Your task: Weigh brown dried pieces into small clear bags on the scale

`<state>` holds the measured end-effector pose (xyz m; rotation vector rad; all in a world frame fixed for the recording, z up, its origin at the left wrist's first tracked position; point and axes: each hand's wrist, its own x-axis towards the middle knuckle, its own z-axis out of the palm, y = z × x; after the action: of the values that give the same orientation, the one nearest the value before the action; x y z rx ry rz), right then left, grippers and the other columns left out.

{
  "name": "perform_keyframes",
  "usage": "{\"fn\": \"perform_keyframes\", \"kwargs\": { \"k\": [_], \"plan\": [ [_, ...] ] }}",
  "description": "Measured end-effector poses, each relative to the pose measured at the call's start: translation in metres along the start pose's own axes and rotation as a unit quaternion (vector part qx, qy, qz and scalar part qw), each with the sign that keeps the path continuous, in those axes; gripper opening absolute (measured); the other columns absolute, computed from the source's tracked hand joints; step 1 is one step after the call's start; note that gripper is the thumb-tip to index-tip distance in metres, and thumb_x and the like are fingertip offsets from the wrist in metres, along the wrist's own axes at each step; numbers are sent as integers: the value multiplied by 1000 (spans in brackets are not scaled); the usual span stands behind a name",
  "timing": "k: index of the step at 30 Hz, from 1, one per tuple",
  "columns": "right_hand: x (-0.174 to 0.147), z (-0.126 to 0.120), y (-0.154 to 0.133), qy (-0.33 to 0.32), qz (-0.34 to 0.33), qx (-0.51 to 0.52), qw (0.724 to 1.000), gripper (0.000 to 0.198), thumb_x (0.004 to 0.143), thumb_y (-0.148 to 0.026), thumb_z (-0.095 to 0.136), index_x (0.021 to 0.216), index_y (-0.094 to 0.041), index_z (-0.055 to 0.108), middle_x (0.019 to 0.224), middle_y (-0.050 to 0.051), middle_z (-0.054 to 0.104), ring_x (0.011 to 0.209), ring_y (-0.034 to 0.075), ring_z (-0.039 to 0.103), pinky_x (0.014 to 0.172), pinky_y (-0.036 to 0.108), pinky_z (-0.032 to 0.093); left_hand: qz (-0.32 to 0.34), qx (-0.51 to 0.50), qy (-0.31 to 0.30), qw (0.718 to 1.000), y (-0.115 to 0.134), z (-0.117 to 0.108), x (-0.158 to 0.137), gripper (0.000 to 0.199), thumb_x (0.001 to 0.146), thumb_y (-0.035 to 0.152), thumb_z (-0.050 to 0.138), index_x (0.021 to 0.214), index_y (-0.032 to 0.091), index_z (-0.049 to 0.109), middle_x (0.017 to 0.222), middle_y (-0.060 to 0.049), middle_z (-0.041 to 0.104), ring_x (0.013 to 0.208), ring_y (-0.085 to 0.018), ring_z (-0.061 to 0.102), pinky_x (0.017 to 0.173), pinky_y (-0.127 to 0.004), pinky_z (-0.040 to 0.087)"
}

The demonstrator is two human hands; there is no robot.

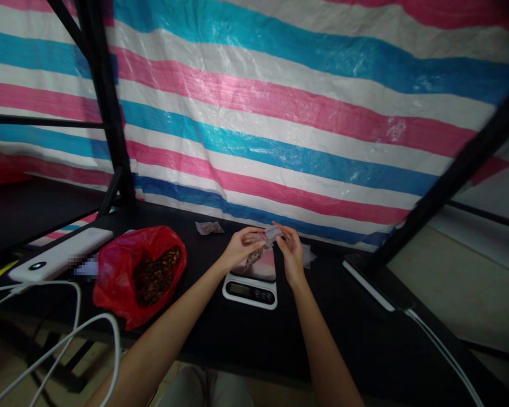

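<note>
Pinched near its pale top between the left hand [246, 247] and right hand [291, 247]: a small, clear plastic pouch [255, 256], brown pieces [251, 262] gathered in its lower end. Slanted down leftward over the shiny plate of a white, rectangular digital scale [254, 293].

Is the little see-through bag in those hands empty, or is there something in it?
Something's in it: brown bits show through the little see-through bag, in its lower part. How full, I can't tell.
</note>
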<state>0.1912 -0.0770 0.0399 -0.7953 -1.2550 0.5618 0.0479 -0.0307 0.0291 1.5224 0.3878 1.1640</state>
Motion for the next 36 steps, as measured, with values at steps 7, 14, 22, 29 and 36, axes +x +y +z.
{"fn": "perform_keyframes", "kwargs": {
  "k": [7,14,22,29,36],
  "plan": [
    [0,-1,5,38,17,20,999,44,74,-37,57,114,-23,44,115,8,56,104,20,52,85,35,39,49,87,32,994,5,-8,1,41,69,32,64,104,12,55,101,-11,64,92,-20,61,84,-33,46],
    [5,-12,22,136,83,24,987,38,69,-38,59,104,-23,55,117,5,53,100,20,53,73,28,41,95,305,47,946,7,-14,-4,40,72,30,59,110,19,52,103,-5,62,93,-18,58,85,-31,43],
    [9,-29,49,226,144,80,960,35,62,-44,63,84,-23,47,91,1,61,76,15,61,68,28,43,85,470,-113,871,-4,-4,-12,64,71,33,61,128,22,34,117,-7,53,101,-22,52,90,-35,38],
    [12,-41,31,212,129,72,966,51,69,-43,57,115,-33,38,91,-2,60,73,11,60,62,24,45,113,442,-21,890,9,-15,-10,48,80,38,49,123,20,37,112,-7,54,104,-20,49,91,-34,37],
    [13,-46,38,239,181,75,951,39,67,-37,59,102,-28,47,77,-5,62,62,9,61,54,18,44,176,439,90,876,2,-20,-6,23,83,22,46,105,18,49,95,-5,57,89,-16,53,83,-32,42]
  ]
}}
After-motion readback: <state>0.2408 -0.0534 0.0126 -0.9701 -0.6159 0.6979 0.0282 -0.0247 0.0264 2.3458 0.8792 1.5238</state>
